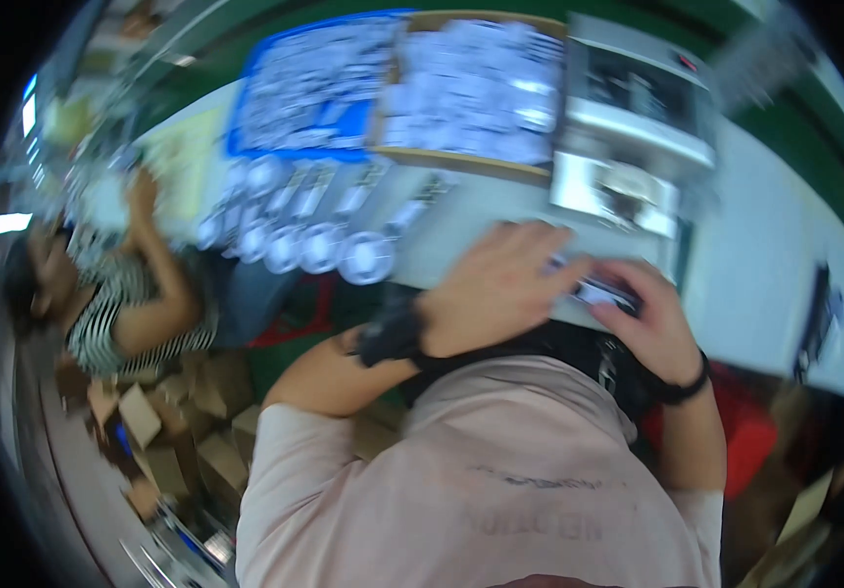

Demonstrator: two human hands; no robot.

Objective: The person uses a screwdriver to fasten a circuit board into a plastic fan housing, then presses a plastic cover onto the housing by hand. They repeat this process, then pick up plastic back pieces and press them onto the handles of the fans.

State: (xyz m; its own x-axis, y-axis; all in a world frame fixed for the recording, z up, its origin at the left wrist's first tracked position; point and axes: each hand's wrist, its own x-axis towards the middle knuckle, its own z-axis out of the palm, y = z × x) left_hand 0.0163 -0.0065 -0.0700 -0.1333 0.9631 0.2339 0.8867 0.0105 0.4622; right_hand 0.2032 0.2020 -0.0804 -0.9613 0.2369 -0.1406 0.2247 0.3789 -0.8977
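Observation:
My right hand (655, 321) is closed at the near edge of the table, thumb and fingers pinched on a small dark part with a whitish face (603, 293). Beside it, my left hand (502, 279) reaches across with its fingers bent together against that part. A small pale bit shows between its fingertips, too blurred to name. To the left of my hands stand several white round-headed pieces with narrow stems (366, 257), laid in a row. Just beyond my hands is a metal fixture (628, 191) on a light base.
Behind the row sit a blue tray (238, 122) and a cardboard box (461, 161), both full of small white pieces. A grey machine (638, 132) stands at the back right. A dark tool (814, 314) lies far right. A co-worker in a striped top (138, 328) works at left, near cardboard boxes (162, 470).

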